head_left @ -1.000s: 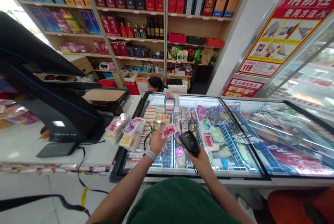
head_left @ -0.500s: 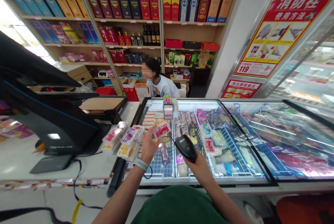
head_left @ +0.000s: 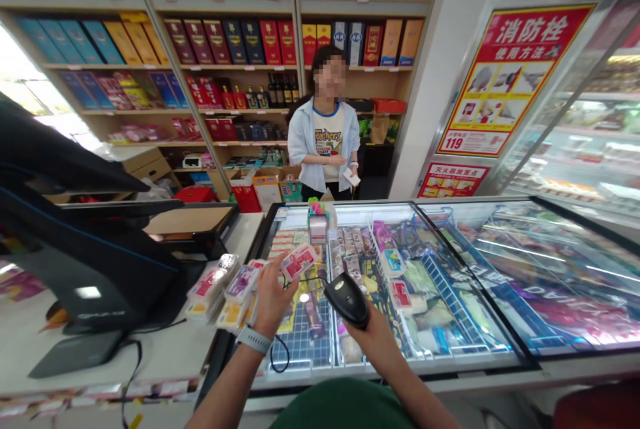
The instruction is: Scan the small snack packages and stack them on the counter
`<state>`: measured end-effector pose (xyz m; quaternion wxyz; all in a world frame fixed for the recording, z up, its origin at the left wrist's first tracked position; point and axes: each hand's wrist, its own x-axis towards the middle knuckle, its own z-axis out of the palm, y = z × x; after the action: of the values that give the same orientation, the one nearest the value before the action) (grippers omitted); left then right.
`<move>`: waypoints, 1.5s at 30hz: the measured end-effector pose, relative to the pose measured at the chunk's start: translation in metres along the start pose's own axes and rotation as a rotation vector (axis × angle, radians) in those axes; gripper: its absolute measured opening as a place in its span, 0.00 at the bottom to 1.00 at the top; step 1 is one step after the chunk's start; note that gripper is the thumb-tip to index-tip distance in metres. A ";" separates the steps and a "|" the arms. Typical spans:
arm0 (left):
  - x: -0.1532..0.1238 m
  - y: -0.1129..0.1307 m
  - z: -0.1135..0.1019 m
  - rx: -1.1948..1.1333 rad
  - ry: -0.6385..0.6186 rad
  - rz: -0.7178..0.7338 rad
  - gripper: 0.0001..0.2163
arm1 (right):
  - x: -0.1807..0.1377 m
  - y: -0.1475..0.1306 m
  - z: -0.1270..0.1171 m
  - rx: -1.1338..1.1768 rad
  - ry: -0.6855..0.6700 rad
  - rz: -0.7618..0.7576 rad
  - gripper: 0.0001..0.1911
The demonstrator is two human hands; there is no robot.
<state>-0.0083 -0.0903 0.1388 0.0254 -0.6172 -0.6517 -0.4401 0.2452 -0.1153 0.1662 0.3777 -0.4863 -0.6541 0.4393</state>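
Observation:
My left hand (head_left: 271,297), with a watch at the wrist, grips a small clear plastic food box (head_left: 299,261) with a red and white label, held above the freezer's glass top. In my right hand (head_left: 373,339) is a black handheld barcode scanner (head_left: 347,299), its front end pointing up and left near the box. The scanner's cable runs left behind my left hand. Just left of that hand lie stacked food boxes with purple labels (head_left: 243,281). Beside them on the counter is another stack of boxes with red labels (head_left: 211,288).
A glass-topped chest freezer (head_left: 453,366) with packaged goods spans the front. A black checkout terminal (head_left: 95,276) stands on the white counter (head_left: 165,356) at left. Beyond the freezer a person in a light blue shirt (head_left: 300,142) stands before shelves of boxed goods.
The person across the freezer has risen from a bent posture and now stands upright. My view has tilted up a little. Both hands keep hold of the box and scanner.

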 end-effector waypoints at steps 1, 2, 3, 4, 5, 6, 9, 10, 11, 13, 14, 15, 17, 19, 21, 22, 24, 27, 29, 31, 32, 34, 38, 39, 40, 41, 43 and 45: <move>0.001 0.001 0.000 -0.006 0.003 0.003 0.26 | -0.001 -0.002 0.000 0.008 -0.003 -0.007 0.21; 0.001 0.002 0.000 -0.014 0.008 0.002 0.26 | -0.001 -0.003 0.000 0.012 -0.006 -0.012 0.21; 0.001 0.002 0.000 -0.023 0.014 -0.002 0.26 | -0.002 -0.004 -0.001 0.014 -0.011 -0.012 0.20; 0.001 0.002 0.000 -0.032 0.019 -0.008 0.26 | -0.002 -0.005 0.000 0.015 -0.015 -0.012 0.20; 0.001 0.001 0.000 -0.041 0.024 -0.016 0.26 | -0.003 -0.005 0.000 0.015 -0.018 -0.011 0.20; 0.001 0.001 -0.001 -0.048 0.030 -0.024 0.26 | -0.004 -0.005 0.000 0.015 -0.020 -0.011 0.20; 0.001 0.002 -0.005 -0.061 0.051 -0.040 0.26 | -0.005 -0.005 0.002 0.004 -0.015 -0.020 0.20; 0.001 0.003 -0.007 -0.064 0.060 -0.039 0.26 | -0.006 -0.005 0.002 -0.002 -0.013 -0.024 0.20; 0.000 0.004 -0.009 -0.065 0.069 -0.037 0.26 | -0.006 -0.004 0.003 -0.008 -0.014 -0.028 0.20; 0.000 0.006 -0.013 -0.062 0.084 -0.031 0.26 | -0.007 -0.004 0.003 -0.021 -0.018 -0.033 0.20; 0.000 0.007 -0.015 -0.061 0.085 -0.031 0.25 | -0.008 -0.004 0.003 -0.031 -0.024 -0.035 0.20; 0.000 0.008 -0.017 -0.059 0.083 -0.034 0.25 | -0.008 -0.005 0.004 -0.044 -0.028 -0.036 0.20; -0.001 0.010 -0.019 -0.056 0.074 -0.042 0.25 | -0.009 -0.007 0.003 -0.065 -0.042 -0.037 0.20; -0.001 0.012 -0.022 -0.052 0.072 -0.048 0.26 | -0.010 -0.009 0.003 -0.072 -0.057 -0.038 0.21; -0.002 0.013 -0.023 -0.044 0.077 -0.048 0.26 | -0.011 -0.010 0.003 -0.065 -0.069 -0.041 0.21; -0.003 0.013 -0.024 -0.039 0.079 -0.046 0.26 | -0.011 -0.010 0.002 -0.061 -0.072 -0.041 0.22; -0.004 0.011 -0.025 -0.027 0.082 -0.041 0.26 | -0.012 -0.010 0.003 -0.057 -0.073 -0.036 0.23; -0.005 0.008 -0.025 -0.001 0.088 -0.035 0.26 | -0.013 -0.009 0.004 -0.065 -0.074 -0.030 0.22; -0.005 0.006 -0.025 0.018 0.089 -0.029 0.26 | -0.013 -0.009 0.004 -0.069 -0.073 -0.039 0.22; -0.005 0.004 -0.026 0.034 0.088 -0.022 0.26 | -0.013 -0.008 0.005 -0.070 -0.073 -0.051 0.21; -0.005 0.004 -0.026 0.041 0.087 -0.020 0.25 | -0.013 -0.009 0.005 -0.069 -0.076 -0.054 0.21; -0.005 0.003 -0.026 0.053 0.079 -0.016 0.25 | -0.013 -0.009 0.006 -0.059 -0.087 -0.054 0.22; -0.006 0.001 -0.027 0.078 0.061 -0.001 0.26 | -0.013 -0.010 0.007 -0.021 -0.106 -0.063 0.22; -0.006 0.001 -0.027 0.086 0.058 0.000 0.26 | -0.012 -0.010 0.008 -0.021 -0.109 -0.064 0.23; -0.007 0.001 -0.027 0.095 0.057 0.000 0.26 | -0.012 -0.010 0.008 -0.026 -0.111 -0.064 0.23; -0.007 0.001 -0.026 0.102 0.056 0.000 0.26 | -0.012 -0.010 0.008 -0.034 -0.112 -0.062 0.22; -0.007 0.000 -0.025 0.111 0.054 0.001 0.26 | -0.012 -0.010 0.009 -0.051 -0.114 -0.060 0.22; -0.008 0.000 -0.025 0.114 0.055 0.002 0.25 | -0.012 -0.010 0.010 -0.060 -0.116 -0.062 0.21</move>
<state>-0.0195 -0.1114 0.1495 0.0790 -0.6030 -0.6741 -0.4192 0.2361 -0.1300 0.1720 0.3377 -0.4505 -0.7027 0.4350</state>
